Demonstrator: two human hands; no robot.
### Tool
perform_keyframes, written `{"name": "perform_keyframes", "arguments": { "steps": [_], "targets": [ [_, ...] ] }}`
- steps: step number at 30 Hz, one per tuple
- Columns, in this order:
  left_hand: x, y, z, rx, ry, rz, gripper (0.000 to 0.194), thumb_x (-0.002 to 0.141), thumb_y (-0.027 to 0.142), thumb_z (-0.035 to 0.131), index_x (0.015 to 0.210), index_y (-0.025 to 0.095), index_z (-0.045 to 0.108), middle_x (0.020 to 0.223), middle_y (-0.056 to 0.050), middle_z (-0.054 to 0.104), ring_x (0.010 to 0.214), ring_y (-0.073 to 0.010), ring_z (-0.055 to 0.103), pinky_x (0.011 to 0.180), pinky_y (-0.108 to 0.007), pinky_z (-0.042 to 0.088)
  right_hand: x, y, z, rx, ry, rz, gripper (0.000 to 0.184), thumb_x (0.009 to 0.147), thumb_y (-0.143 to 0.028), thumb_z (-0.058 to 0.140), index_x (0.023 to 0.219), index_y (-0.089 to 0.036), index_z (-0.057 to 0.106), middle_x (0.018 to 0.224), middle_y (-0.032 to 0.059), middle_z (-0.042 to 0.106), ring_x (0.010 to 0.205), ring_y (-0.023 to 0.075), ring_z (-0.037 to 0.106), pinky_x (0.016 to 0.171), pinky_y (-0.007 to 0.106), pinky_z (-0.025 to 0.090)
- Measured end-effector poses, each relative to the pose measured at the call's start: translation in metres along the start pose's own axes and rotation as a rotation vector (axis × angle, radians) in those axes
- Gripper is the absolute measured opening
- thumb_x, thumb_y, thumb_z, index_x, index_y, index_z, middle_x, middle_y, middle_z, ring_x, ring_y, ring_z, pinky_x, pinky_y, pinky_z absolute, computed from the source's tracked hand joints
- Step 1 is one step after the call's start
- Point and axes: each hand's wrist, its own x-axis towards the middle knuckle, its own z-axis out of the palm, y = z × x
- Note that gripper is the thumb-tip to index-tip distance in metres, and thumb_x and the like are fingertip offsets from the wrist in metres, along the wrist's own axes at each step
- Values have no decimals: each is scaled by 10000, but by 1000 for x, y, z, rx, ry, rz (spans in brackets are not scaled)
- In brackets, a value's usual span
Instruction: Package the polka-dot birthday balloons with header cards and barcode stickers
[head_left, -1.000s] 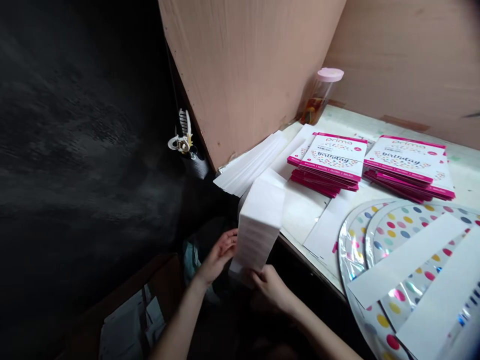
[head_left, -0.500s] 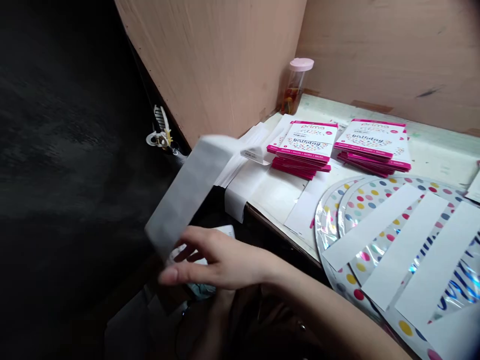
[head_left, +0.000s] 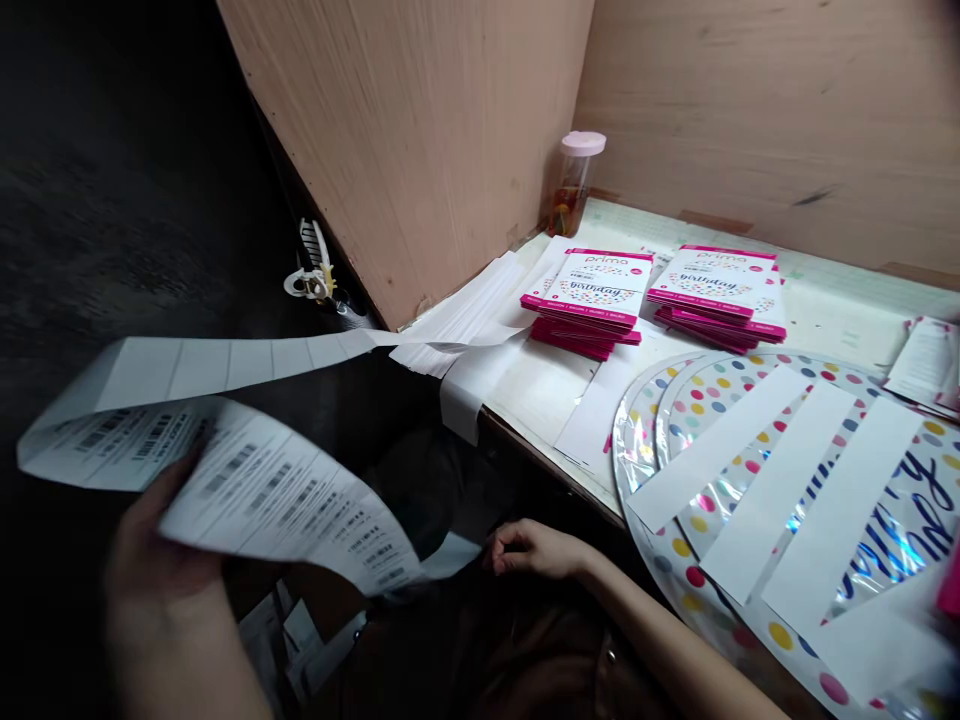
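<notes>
A long strip of barcode labels [head_left: 285,485] loops through the air on the left, its printed side showing on the lower run and its pale back on the upper run. My left hand [head_left: 169,530], blurred, grips the strip, with its fingers partly hidden behind the paper. Over my lap, my right hand [head_left: 536,550] is closed, fingertips pinched at the strip's other end. The upper run stretches to a pile of white paper strips [head_left: 469,310] at the table's left corner.
Stacks of pink-edged birthday packets [head_left: 589,290] lie on the white table [head_left: 540,395]. Round polka-dot foil balloons [head_left: 697,575] with white paper strips across them fill the right side. A pink-lidded jar [head_left: 570,185] stands by the wooden partition [head_left: 420,130]. A hair clip [head_left: 311,265] hangs at left.
The strip has been spread out to the left and turned so its barcodes show. My left hand has come up at the left holding it; my right hand has drawn back rightward and down.
</notes>
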Motion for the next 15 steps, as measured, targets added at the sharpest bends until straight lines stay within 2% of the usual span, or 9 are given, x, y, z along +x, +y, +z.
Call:
{"name": "perform_keyframes", "arguments": {
  "steps": [3, 4, 7, 8, 9, 11, 13, 14, 15],
  "targets": [
    [3, 16, -4, 65, 140, 12, 228, 934, 208, 459, 1058, 257, 644, 1040, 103, 753, 1379, -161, 398, 1225, -414, 187, -4, -15, 1, -59, 76, 7, 255, 882, -422, 578, 984, -198, 645, 1082, 78, 669, 1170, 245, 556, 1065, 434, 348],
    [0, 18, -2, 90, 166, -6, 217, 916, 208, 477, 1028, 265, 653, 1014, 115, 760, 1388, -145, 383, 1231, -379, 169, 5, -23, 5, -83, 107, 5, 376, 825, -426, 656, 1121, -199, 608, 1214, 105, 620, 1244, 268, 501, 1100, 468, 296],
    [-11, 19, 9, 99, 132, -73, 239, 896, 271, 488, 1071, 338, 637, 1007, 153, 757, 1408, -132, 346, 1224, -354, 173, 56, -45, 29, -113, 176, -67, 1202, 476, -440, 905, 1477, -197, 285, 1528, 193, 294, 1428, 355, 228, 1150, 534, 158],
    [-15, 18, 14, 83, 101, -71, 271, 907, 288, 470, 1120, 374, 613, 1030, 167, 748, 1409, -133, 344, 1217, -361, 189, 75, -49, 40, -80, 191, -120, 1319, 425, -448, 922, 1510, -217, 208, 1543, 186, 270, 1445, 350, 185, 1157, 528, 138],
    [-16, 18, 19, 57, 66, -60, 301, 921, 305, 446, 1167, 416, 579, 1057, 184, 736, 1406, -135, 349, 1206, -370, 212, 91, -50, 51, -29, 211, -173, 1292, 429, -451, 921, 1502, -243, 234, 1492, 155, 377, 1429, 324, 240, 1161, 514, 131],
    [-15, 19, 24, -3, -32, -2, 344, 945, 352, 423, 1251, 492, 491, 1133, 219, 700, 1395, -137, 366, 1179, -364, 261, 111, -42, 69, 16, 119, -194, 902, 548, -435, 882, 1349, -306, 489, 1194, 31, 645, 1287, 254, 459, 1165, 490, 114],
    [-10, 22, 22, -23, -151, 24, 382, 946, 398, 449, 1297, 545, 417, 1186, 256, 665, 1387, -129, 375, 1163, -321, 274, 113, -28, 78, -21, 50, -84, 450, 589, -353, 873, 999, -291, 696, 871, -49, 686, 1053, 205, 600, 1135, 450, 215],
    [-7, 23, 20, -9, -206, 41, 403, 945, 405, 463, 1311, 559, 393, 1202, 272, 651, 1386, -124, 374, 1162, -296, 262, 110, -21, 78, -51, 78, -5, 354, 573, -303, 881, 882, -259, 713, 837, -41, 668, 990, 205, 613, 1094, 436, 290],
    [-6, 25, 16, 18, -248, 67, 422, 944, 404, 474, 1321, 567, 377, 1211, 284, 641, 1385, -119, 372, 1164, -274, 241, 106, -16, 75, -74, 162, 67, 357, 558, -264, 884, 869, -232, 711, 903, -9, 656, 998, 225, 602, 1050, 431, 347]
  ]
}}
